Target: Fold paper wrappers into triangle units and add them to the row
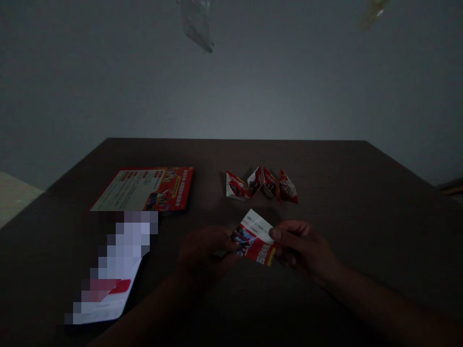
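Observation:
Between my two hands is a small printed sheet of paper (257, 243), red, white and blue, with a white corner pointing away from me. My left hand (208, 250) pinches its left side, thumb on top. At the right edge, my right hand (302, 243) grips it between thumb and fingers. Just beyond my hands, several folded paper pieces (238, 187) in red and white stand in a zigzag row on the table. Dim light hides the undersides of my fingers.
A dark wooden table (336, 193) reaches back to a grey wall. On the left lies a red and white printed pad or stack of leaflets (177, 190). Nearer, a device with a lit screen (112, 303), partly blurred out, rests beside my left forearm. A clear plastic object (198, 26) hangs at the top.

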Demonstrator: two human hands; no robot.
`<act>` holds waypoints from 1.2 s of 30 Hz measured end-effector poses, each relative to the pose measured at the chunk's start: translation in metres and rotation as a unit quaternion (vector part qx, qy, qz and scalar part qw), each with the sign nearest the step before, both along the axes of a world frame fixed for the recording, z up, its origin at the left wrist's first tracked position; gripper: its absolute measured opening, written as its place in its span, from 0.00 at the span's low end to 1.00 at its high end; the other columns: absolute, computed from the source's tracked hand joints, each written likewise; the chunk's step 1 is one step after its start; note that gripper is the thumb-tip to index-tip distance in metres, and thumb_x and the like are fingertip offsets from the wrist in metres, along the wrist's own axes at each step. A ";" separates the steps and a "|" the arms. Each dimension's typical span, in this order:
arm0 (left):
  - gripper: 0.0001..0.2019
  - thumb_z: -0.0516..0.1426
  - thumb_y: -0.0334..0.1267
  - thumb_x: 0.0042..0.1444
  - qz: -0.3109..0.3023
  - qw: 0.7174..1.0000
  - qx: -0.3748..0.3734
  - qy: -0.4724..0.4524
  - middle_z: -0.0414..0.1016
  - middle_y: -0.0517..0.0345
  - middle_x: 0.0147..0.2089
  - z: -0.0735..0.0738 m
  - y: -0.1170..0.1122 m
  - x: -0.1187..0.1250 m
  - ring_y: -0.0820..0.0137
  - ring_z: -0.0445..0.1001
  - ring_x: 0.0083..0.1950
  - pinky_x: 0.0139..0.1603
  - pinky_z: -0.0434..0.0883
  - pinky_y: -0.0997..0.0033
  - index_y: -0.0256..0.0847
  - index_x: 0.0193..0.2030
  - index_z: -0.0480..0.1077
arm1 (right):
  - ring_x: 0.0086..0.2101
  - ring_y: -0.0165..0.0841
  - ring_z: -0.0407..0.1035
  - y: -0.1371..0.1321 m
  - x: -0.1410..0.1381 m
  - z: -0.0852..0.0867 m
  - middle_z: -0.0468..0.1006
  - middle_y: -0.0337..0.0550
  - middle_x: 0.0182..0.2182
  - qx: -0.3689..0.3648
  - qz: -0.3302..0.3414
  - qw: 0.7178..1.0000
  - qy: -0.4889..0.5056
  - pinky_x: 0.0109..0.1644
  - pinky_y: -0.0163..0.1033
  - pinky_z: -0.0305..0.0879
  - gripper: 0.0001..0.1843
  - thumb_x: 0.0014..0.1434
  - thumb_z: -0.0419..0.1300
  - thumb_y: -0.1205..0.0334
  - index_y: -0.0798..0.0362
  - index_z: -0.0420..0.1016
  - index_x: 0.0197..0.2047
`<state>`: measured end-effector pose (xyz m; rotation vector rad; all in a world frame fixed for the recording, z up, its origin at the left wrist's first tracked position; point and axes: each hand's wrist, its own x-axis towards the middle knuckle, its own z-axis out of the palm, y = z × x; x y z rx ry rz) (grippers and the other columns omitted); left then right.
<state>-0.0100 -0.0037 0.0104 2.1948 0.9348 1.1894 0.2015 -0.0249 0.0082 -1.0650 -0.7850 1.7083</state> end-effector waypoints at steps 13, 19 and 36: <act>0.07 0.61 0.30 0.51 -0.054 0.997 0.044 -0.018 0.81 0.56 0.36 0.003 0.007 0.004 0.71 0.79 0.34 0.31 0.76 0.77 0.42 0.38 0.74 | 0.12 0.19 0.58 0.001 0.003 -0.005 0.72 0.35 0.13 0.047 -0.028 0.998 -0.008 0.15 0.26 0.55 0.11 0.47 0.69 0.59 0.56 0.76 0.20; 0.09 0.62 0.29 0.50 -0.047 0.998 0.018 -0.032 0.81 0.56 0.35 0.004 0.004 0.002 0.69 0.80 0.34 0.31 0.77 0.75 0.44 0.37 0.76 | 0.12 0.20 0.59 0.000 0.002 -0.003 0.73 0.37 0.14 0.046 -0.028 0.998 -0.021 0.14 0.25 0.55 0.11 0.47 0.69 0.59 0.56 0.77 0.20; 0.10 0.62 0.29 0.49 -0.051 0.996 0.072 -0.030 0.80 0.55 0.36 0.000 0.006 0.004 0.69 0.79 0.35 0.34 0.76 0.78 0.42 0.39 0.74 | 0.12 0.19 0.59 0.001 0.004 -0.004 0.72 0.35 0.13 0.069 -0.022 0.997 -0.013 0.14 0.24 0.54 0.11 0.48 0.68 0.59 0.56 0.77 0.21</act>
